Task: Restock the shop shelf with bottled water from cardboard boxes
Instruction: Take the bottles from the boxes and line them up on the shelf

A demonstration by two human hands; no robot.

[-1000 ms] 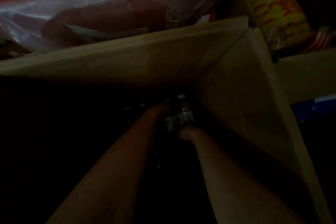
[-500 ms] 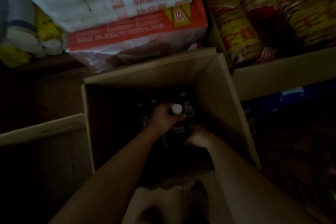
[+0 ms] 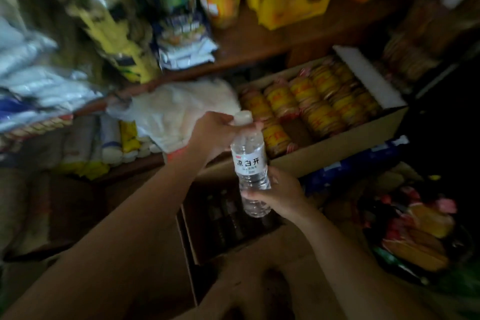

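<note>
With the water bottle [image 3: 250,161] pinched at the cap by the left hand [image 3: 213,135] and gripped at the base by the right hand [image 3: 279,196], a drop into the cardboard box [image 3: 205,247] below is risked w/ uneven release.

The scene is dim overall, with the brightest patch just above and beside the hands. The water bottle [image 3: 250,163] catches that light: its white label reads sharply and its clear plastic shows small glints. The left hand [image 3: 217,134] and right hand [image 3: 279,193] are fairly crisp but muddy in tone. Below the hands the open cardboard box [image 3: 228,218] sinks into deep shadow, its contents barely readable. Far left of the hands, the shelf goods [image 3: 46,73] smear with heavy motion blur. To the right, past the hands, the frame falls almost black. Straight edges bow toward the corners.
</note>
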